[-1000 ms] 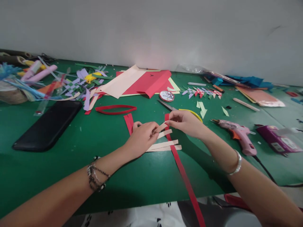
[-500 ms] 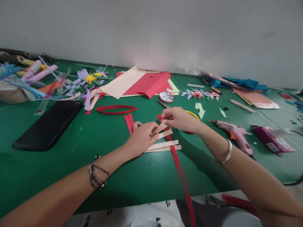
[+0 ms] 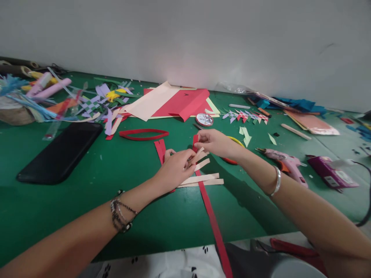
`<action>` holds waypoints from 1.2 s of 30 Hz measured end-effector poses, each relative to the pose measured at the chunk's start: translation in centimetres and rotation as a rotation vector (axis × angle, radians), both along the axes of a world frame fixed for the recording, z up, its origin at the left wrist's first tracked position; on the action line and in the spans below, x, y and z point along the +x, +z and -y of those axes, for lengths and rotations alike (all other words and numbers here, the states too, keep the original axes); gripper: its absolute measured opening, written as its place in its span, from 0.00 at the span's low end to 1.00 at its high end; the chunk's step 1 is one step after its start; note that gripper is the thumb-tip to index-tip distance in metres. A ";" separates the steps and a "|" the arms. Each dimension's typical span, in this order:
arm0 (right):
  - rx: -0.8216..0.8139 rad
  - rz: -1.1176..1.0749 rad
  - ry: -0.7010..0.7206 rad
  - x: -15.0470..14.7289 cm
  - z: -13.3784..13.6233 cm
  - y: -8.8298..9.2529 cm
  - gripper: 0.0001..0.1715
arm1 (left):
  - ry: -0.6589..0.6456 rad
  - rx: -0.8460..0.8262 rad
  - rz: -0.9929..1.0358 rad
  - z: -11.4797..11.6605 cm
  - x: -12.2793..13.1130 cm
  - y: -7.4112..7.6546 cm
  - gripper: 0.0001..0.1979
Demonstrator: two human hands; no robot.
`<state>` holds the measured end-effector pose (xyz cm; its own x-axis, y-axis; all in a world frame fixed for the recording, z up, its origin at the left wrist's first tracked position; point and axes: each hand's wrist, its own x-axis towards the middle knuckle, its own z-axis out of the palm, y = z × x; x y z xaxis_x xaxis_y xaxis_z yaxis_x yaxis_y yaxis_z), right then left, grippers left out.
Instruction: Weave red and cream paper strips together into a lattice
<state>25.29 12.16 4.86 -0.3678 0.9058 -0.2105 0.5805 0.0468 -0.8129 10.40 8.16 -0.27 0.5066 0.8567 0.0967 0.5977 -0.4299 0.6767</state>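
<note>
My left hand rests on the green table, its fingers closed on the ends of several cream paper strips that fan out to the right. A long red paper strip crosses those strips and runs off the table's near edge. My right hand pinches the far end of this red strip. Two short red strips lie just beyond my left hand.
A black phone lies left. A red paper loop, red and cream sheets and a round tin sit behind. Right are a pink glue gun, a purple box and yellow-handled scissors. Woven scraps litter the far left.
My right hand has slid left and farther away, pulling the red strip's far end with it. The strip now lies more to the left across the cream strips. My left hand has stayed put.
</note>
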 end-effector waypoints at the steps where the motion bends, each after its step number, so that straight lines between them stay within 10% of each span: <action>1: -0.011 -0.009 -0.003 0.0 0.0 0.0 0.07 | -0.002 -0.004 0.008 0.0 0.0 0.0 0.02; 20: 0.054 -0.051 0.003 -0.5 -1.6 -1.5 0.05 | 0.017 -0.007 0.003 0.0 -0.1 0.3 0.03; 29: 0.692 0.246 0.112 4.0 6.8 0.3 0.08 | 0.021 0.038 -0.009 0.1 0.1 0.0 0.04; 36: 0.574 0.149 -0.029 4.6 8.1 -2.0 0.15 | 0.015 0.020 -0.012 0.1 0.2 0.1 0.04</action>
<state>29.93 4.09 2.83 -0.3450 0.8993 0.2689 0.6938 0.4373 -0.5723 10.59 8.03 -0.19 0.4948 0.8622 0.1080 0.6124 -0.4342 0.6606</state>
